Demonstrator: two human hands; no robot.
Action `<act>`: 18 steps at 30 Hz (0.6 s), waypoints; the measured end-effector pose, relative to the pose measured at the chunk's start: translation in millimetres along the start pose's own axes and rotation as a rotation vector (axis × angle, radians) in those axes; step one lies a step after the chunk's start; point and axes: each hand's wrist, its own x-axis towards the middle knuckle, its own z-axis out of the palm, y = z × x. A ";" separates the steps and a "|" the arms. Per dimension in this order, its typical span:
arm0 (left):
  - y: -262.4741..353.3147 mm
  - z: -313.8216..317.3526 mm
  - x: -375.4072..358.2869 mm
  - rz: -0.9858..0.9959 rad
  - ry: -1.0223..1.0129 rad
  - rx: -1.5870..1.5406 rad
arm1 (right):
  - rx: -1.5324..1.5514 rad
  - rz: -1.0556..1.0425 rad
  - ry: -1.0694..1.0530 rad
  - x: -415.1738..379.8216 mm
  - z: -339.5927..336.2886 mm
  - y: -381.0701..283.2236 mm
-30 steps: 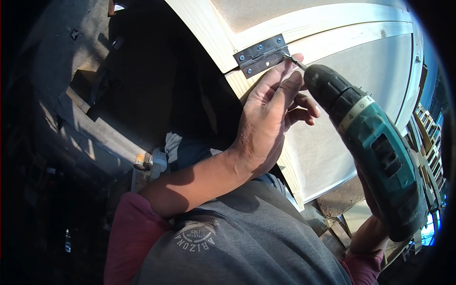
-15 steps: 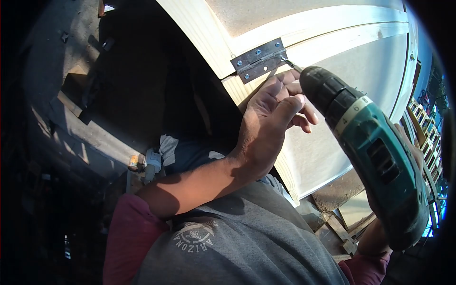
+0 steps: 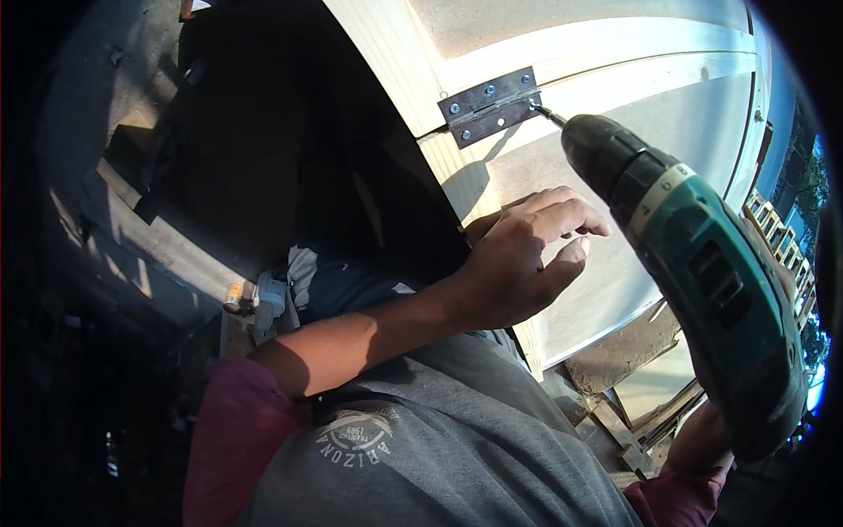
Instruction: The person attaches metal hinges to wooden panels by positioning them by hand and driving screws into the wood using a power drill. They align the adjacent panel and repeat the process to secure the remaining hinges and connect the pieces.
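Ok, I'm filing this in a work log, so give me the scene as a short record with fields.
Tool: teal-and-black drill
Right hand: on the drill, mostly hidden behind it
Hinge: dark, lying across two pale wooden pieces
Upper leaf: three screws
Lower leaf: screw at one end, pale hole mid-leaf, drill's bit at the other
Left hand: holding nothing visible, fingers loosely curled; contact with the wooden pieces unclear
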 end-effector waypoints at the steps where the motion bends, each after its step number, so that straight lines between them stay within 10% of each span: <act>1: -0.5 -1.0 -0.2 -0.008 -0.013 -0.005 | -0.001 -0.001 -0.009 1.2 -2.9 -1.9; 18: 4.7 -8.4 4.9 -0.218 -0.141 -0.107 | -0.023 0.004 -0.131 46.8 -5.5 -17.6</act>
